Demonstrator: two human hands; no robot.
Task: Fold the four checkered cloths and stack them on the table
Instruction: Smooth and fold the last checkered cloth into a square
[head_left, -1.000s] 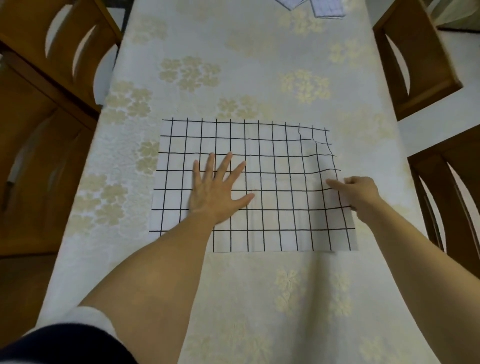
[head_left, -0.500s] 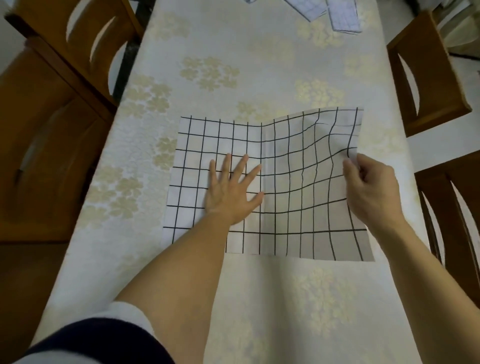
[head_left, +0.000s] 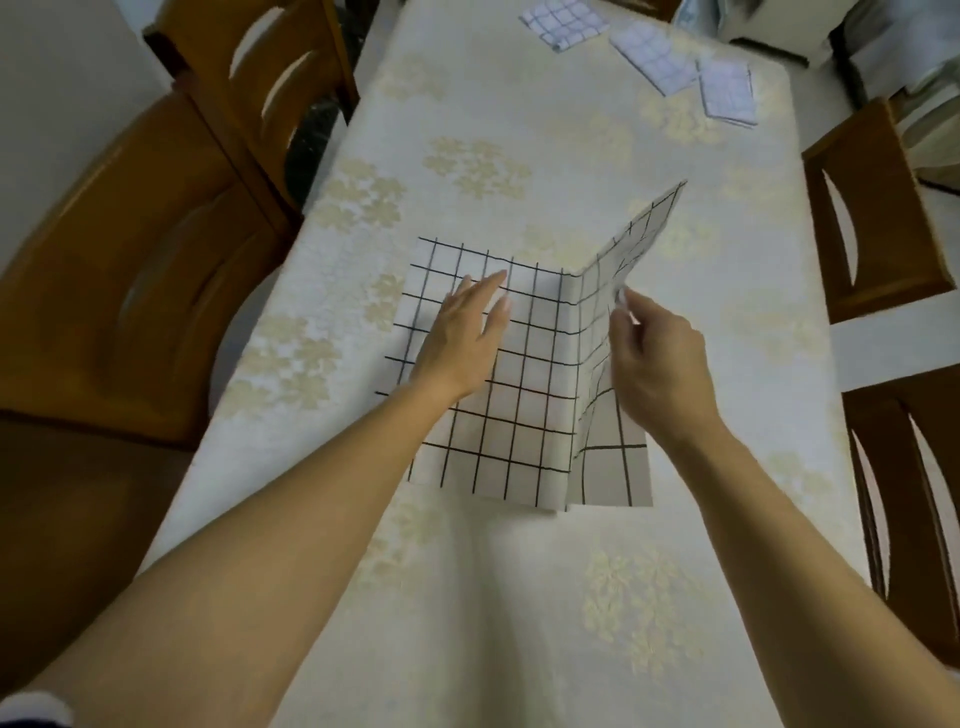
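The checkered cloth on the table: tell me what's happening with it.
A person is folding the checkered cloth on the table. The right hand pinches its right edge and holds that half raised. The open left hand is over the flat left half. Three blue-checked cloths lie apart at the far end, unstacked.

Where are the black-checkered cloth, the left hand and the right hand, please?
black-checkered cloth (head_left: 524, 415): head view, its flat left half.
left hand (head_left: 462, 338): head view, back of the hand.
right hand (head_left: 660, 358): head view, back of the hand.
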